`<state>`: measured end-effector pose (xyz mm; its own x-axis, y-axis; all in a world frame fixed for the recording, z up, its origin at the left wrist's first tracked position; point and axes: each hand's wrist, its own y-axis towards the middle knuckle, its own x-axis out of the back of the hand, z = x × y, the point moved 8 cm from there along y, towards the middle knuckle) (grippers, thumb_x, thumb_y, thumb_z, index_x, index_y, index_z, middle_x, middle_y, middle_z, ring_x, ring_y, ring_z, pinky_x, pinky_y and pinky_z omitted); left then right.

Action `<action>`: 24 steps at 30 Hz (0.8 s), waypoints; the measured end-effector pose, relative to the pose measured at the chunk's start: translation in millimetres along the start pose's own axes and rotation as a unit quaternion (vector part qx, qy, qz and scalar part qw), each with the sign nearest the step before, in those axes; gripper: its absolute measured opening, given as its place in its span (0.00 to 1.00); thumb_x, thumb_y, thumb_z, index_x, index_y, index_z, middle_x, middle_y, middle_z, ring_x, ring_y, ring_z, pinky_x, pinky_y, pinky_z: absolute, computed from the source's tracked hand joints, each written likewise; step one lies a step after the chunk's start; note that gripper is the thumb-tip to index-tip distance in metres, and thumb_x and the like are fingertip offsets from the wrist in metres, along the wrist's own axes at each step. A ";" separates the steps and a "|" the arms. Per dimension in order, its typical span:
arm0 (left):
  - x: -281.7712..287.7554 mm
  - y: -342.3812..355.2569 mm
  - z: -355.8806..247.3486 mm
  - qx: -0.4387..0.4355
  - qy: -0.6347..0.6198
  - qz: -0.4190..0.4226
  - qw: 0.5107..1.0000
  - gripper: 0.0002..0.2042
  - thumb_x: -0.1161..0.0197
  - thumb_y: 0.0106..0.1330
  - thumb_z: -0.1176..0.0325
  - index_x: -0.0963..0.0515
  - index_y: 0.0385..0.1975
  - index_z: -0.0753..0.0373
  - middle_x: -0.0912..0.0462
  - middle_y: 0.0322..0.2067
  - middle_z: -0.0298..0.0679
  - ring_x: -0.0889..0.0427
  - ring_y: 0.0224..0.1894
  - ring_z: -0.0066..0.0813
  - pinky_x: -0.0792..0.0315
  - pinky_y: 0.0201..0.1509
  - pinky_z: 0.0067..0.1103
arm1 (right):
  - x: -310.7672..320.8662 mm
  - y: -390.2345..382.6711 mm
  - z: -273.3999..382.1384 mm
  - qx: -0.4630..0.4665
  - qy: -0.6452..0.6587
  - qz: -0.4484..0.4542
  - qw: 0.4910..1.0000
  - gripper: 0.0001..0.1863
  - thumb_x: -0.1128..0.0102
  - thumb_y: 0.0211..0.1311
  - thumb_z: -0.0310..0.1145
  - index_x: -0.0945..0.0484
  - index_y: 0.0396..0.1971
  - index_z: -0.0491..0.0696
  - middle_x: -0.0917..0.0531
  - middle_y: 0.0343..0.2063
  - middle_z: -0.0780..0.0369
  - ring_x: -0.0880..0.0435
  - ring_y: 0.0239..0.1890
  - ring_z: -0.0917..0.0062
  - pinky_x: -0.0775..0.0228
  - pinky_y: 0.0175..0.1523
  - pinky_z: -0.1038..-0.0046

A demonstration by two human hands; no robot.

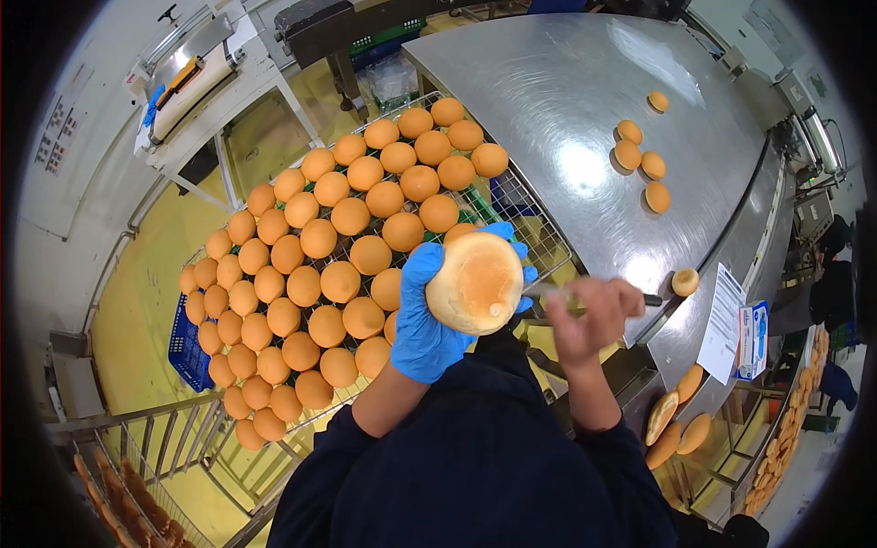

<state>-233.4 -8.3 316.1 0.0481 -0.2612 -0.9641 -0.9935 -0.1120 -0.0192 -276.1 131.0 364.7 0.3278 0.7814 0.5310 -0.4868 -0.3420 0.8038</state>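
Head view: a shiny steel table point(539, 100) bore scattered buns point(653, 165); yellow floor point(137, 274) lay leftward.
Wire rack point(536, 217): stood beside the table under bun rows point(318, 237).
Left hand point(425, 331): gloved; fingers curled round a pale-sided bun point(475, 283) near the rack.
Right hand point(589, 321): bare, blurred; fingers closed on a dark-handled tool point(652, 300).

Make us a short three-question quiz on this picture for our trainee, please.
1. True or false: the left hand wears a blue glove, while the right hand is bare.
2. What does the left hand hold: (a) a cup, (b) a bun, or (c) a spoon?
3. Fill the gap: the sheet of paper lies beside a blue-and-white ____.

Key: 1. True. 2. (b). 3. Box.
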 end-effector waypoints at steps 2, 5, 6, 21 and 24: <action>0.9 -0.2 0.2 -0.012 0.019 -0.026 0.999 0.35 0.48 0.60 0.46 0.41 0.58 0.69 0.30 0.51 0.49 0.27 0.52 0.38 0.29 0.54 0.36 | 3.1 1.7 15.1 0.060 -0.009 0.024 0.998 0.15 0.30 0.37 0.45 0.27 0.20 0.55 0.26 0.21 0.70 0.32 0.31 0.74 0.52 0.42 0.68; -0.5 1.7 5.4 0.002 0.065 -0.032 0.997 0.33 0.48 0.60 0.47 0.39 0.56 0.69 0.29 0.49 0.47 0.26 0.50 0.36 0.29 0.54 0.33 | -17.6 14.6 -23.2 0.001 -0.044 0.022 0.999 0.16 0.31 0.38 0.47 0.25 0.20 0.53 0.26 0.21 0.70 0.33 0.32 0.73 0.53 0.40 0.67; 0.8 3.8 6.4 0.003 0.070 -0.036 0.997 0.33 0.47 0.60 0.47 0.39 0.56 0.69 0.29 0.48 0.47 0.26 0.49 0.36 0.29 0.54 0.32 | -16.7 15.0 -24.9 -0.013 -0.025 0.021 0.999 0.14 0.31 0.38 0.45 0.25 0.19 0.53 0.26 0.20 0.69 0.32 0.32 0.73 0.52 0.41 0.69; 142.4 70.4 138.9 0.149 0.053 -0.274 0.949 0.31 0.52 0.64 0.44 0.37 0.55 0.67 0.26 0.45 0.45 0.24 0.47 0.36 0.27 0.50 0.31 | 11.3 -66.6 -170.1 -0.281 -0.101 -0.015 0.954 0.09 0.34 0.50 0.34 0.22 0.21 0.46 0.25 0.16 0.67 0.31 0.25 0.75 0.43 0.38 0.70; 103.4 111.3 163.6 0.218 0.091 -0.122 0.964 0.34 0.54 0.63 0.40 0.39 0.58 0.66 0.25 0.44 0.43 0.25 0.48 0.35 0.29 0.53 0.28 | 32.5 -78.0 -202.5 -0.346 -0.111 -0.023 0.931 0.09 0.35 0.51 0.34 0.21 0.20 0.44 0.25 0.16 0.65 0.32 0.24 0.76 0.41 0.32 0.72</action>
<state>-355.9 109.2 170.9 0.2634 -0.4473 -0.8547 -0.8972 0.2121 -0.3874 -391.5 288.7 264.9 0.4827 0.6340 0.6042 -0.8485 0.1675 0.5020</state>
